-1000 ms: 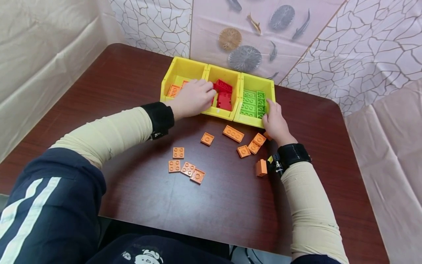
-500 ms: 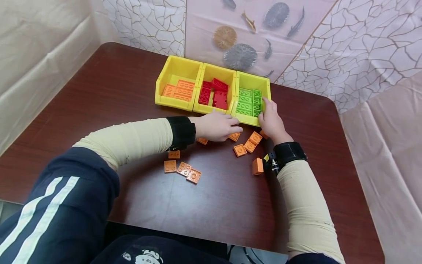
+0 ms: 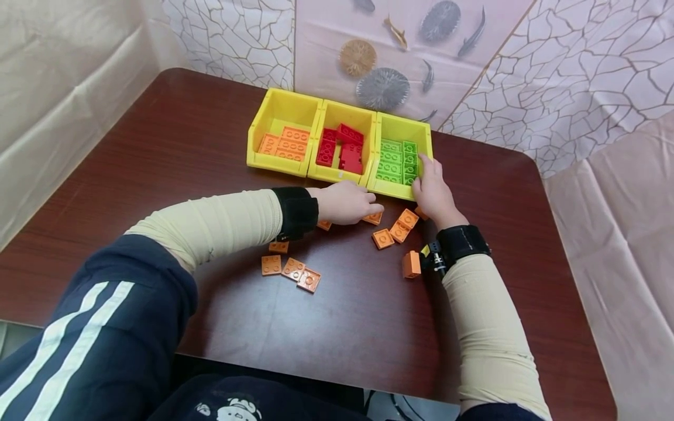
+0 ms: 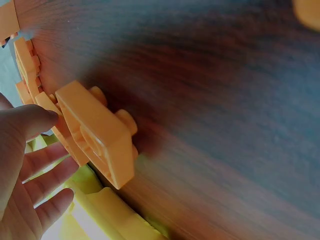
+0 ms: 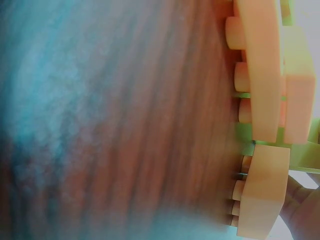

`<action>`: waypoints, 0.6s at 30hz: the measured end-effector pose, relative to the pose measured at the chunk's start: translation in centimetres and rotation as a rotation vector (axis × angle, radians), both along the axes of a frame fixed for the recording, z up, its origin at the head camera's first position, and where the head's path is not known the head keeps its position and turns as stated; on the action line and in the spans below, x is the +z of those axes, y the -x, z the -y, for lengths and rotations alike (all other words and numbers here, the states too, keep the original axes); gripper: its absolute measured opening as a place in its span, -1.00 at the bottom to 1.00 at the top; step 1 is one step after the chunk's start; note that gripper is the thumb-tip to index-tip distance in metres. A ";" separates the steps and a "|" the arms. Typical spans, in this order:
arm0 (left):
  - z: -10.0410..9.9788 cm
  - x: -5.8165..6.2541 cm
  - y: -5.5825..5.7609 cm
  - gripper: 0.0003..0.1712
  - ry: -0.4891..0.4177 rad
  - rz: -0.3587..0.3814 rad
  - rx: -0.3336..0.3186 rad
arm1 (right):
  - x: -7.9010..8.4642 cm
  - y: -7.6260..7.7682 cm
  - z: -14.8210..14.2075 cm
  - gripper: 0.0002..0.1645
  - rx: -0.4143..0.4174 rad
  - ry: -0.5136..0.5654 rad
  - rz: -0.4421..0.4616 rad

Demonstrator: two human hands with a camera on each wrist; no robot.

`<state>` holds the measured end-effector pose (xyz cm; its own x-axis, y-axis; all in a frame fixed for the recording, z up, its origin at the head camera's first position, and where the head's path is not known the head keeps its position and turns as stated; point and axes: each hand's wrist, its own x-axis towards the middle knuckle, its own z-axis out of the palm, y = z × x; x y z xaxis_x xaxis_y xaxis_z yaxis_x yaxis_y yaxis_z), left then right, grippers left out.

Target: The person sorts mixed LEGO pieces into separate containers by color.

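Observation:
My left hand (image 3: pixel 344 203) pinches a long orange toy brick (image 3: pixel 374 218) on the table, just in front of the yellow bins. In the left wrist view, the thumb (image 4: pixel 37 120) is at one edge of that brick, and several fingers spread on its far side. My right hand (image 3: pixel 436 193) grips the side wall of the right yellow bin (image 3: pixel 400 191), which holds green bricks (image 3: pixel 392 161). Its fingers are partly hidden by the bin wall. Beside the right wrist lies an orange brick (image 3: pixel 421 213), partly covered by the hand.
The middle bin holds red bricks (image 3: pixel 351 155), the left bin orange bricks (image 3: pixel 293 143). Several square orange bricks lie at left (image 3: pixel 271 265) and right (image 3: pixel 383 238). An upright orange brick (image 3: pixel 412 265) stands near the right wrist. Behind the bins hangs a patterned cloth (image 3: pixel 337 35).
My left hand has left the bins, moving right and toward me to the long orange brick. Orange bricks in the left bin are now uncovered. My right hand keeps its hold on the bin wall.

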<state>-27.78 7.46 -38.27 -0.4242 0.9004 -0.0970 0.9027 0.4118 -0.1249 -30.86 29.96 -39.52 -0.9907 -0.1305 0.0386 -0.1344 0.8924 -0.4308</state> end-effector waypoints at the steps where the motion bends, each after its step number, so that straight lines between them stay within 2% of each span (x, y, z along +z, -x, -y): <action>1: 0.0 0.0 0.0 -0.59 0.000 0.002 0.002 | 0.0 0.0 0.0 -0.34 0.001 0.000 0.003; 6: 0.2 0.5 -0.4 -0.63 -0.029 0.000 -0.006 | -0.2 0.0 -0.1 -0.33 0.005 0.001 0.002; 10: 1.2 1.6 -0.7 -0.65 -0.091 -0.023 -0.029 | -0.3 0.1 -0.2 -0.33 0.008 -0.002 -0.005; 15: 4.2 3.6 -0.7 -0.59 -0.200 -0.061 -0.060 | -0.3 0.1 -0.2 -0.32 0.011 -0.005 -0.011; 18: 6.7 4.8 -0.3 -0.59 -0.273 -0.082 -0.043 | -0.3 0.2 -0.3 -0.33 0.014 -0.005 -0.013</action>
